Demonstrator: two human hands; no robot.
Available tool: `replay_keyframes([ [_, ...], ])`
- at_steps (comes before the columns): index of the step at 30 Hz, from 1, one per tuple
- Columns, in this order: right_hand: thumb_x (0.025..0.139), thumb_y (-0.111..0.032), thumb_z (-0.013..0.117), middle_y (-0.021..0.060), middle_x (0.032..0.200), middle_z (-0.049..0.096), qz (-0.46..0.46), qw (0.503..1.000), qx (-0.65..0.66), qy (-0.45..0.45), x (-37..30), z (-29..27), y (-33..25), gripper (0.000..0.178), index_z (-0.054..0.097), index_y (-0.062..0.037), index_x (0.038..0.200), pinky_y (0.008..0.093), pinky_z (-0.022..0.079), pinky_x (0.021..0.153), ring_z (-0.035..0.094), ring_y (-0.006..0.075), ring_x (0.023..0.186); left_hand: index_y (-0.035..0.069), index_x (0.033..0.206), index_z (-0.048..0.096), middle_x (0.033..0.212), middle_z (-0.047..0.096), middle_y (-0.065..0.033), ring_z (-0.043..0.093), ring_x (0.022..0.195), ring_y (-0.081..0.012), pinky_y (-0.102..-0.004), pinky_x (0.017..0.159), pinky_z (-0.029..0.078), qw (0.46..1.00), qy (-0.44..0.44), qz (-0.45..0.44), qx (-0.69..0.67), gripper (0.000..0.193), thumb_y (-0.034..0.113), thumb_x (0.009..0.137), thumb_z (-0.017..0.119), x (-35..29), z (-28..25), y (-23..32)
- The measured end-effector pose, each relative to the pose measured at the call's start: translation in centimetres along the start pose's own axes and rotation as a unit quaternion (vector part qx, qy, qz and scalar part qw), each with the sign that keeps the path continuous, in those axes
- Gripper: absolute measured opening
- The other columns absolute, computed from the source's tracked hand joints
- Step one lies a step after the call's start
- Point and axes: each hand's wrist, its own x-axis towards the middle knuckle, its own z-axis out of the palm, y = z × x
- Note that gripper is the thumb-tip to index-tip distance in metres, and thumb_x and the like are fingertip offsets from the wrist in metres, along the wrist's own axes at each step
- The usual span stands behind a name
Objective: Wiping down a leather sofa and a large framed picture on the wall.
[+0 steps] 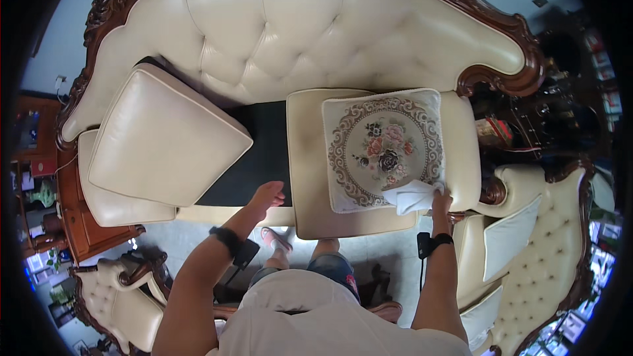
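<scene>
White cloth looks light and limp, best held bunched; right hand grips it, left hand apart, loosely curled.

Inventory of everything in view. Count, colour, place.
sofa: 1, cream and brown, centre
seat cushions: 3 or more, cream, on sofa
base: 1, dark, between cushions
pillow: 1, white with flowers, sofa's right half
cloth: 1, white, pillow's near right corner
second sofa: 1, cream, right
plain pillows: 2, white, on second sofa
armchair: 1, cream, lower left
cabinet: 1, brown, left
box: 1, red, far left
floor: 1, grey, below sofa
edge clutter: uncounted, mixed, blurred
wrist devices: 2, black, on forearms
shirt: 1, white, bottom centre
shorts: 1, blue, by shirt
left hand: 1, bare, near base
right hand: 1, bare, on cloth
</scene>
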Motion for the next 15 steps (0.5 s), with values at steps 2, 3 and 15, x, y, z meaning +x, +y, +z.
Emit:
replay_keyframes([
  [2, 0.086, -0.033, 0.063, 0.03, 0.113, 0.055, -0.068, 0.994, -0.038, 0.08, 0.3, -0.3, 0.0, 0.046, 0.059, -0.005, 0.123, 0.0502, 0.046, 0.092, 0.055, 0.0461, 0.104, 0.01, 0.112, 0.061, 0.081, 0.063, -0.0041, 0.061, 0.068, -0.0157, -0.0302, 0.066, 0.052, 1.0, -0.004, -0.005, 0.005, 0.032, 0.036, 0.093, 0.059, 1.4, 2.6, 0.6],
  [3, 0.087, -0.034, 0.063, 0.0293, 0.113, 0.054, -0.079, 0.99, -0.064, 0.093, 0.4, -0.4, -0.5, 0.045, 0.061, -0.006, 0.121, 0.0495, 0.046, 0.092, 0.055, 0.045, 0.105, 0.009, 0.112, 0.062, 0.082, 0.063, -0.0041, 0.06, 0.067, -0.0151, -0.0298, 0.065, 0.051, 1.0, -0.013, -0.004, 0.013, 0.032, 0.035, 0.093, 0.059, 2.1, 3.6, 0.7],
  [15, 0.079, -0.03, 0.071, 0.019, 0.1, 0.067, -0.077, 0.929, 0.202, -0.299, 3.5, -3.9, -2.6, 0.039, 0.07, -0.0022, 0.107, 0.0376, 0.05, 0.079, 0.064, 0.0259, 0.089, 0.007, 0.11, 0.062, 0.08, 0.06, -0.0044, 0.058, 0.071, -0.0145, -0.0291, 0.066, 0.049, 0.998, -0.059, 0.017, 0.021, 0.034, 0.036, 0.094, 0.056, 6.3, 11.3, 1.4],
])
